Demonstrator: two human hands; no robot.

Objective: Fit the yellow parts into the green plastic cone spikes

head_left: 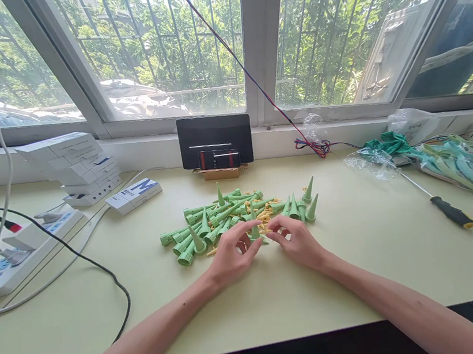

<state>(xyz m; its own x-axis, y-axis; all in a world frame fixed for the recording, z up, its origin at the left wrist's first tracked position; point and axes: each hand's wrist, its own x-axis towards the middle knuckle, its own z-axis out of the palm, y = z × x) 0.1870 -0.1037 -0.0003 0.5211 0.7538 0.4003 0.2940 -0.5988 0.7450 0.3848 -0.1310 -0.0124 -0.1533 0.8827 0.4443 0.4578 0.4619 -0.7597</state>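
Note:
My left hand (234,253) has its thumb and fingers closed around a green plastic cone-shaped spike (254,222), point upward. Just to its right, my right hand (296,240) is bent in a pinch; what its fingertips hold, if anything, is too small to make out. Beyond both hands lies a heap of green plastic tubes and cones (218,220). Small yellow pieces (265,219) are scattered through the heap, some right behind my fingertips. To the right of them, several green cones (293,209) stand with their tips up.
A tablet (213,130) with a phone leans by the window. White boxes (82,168) and a power strip (32,250) with cables occupy the left. On the right are a screwdriver (452,211) and plastic-bagged items (457,165). The table's front edge runs beneath my forearms.

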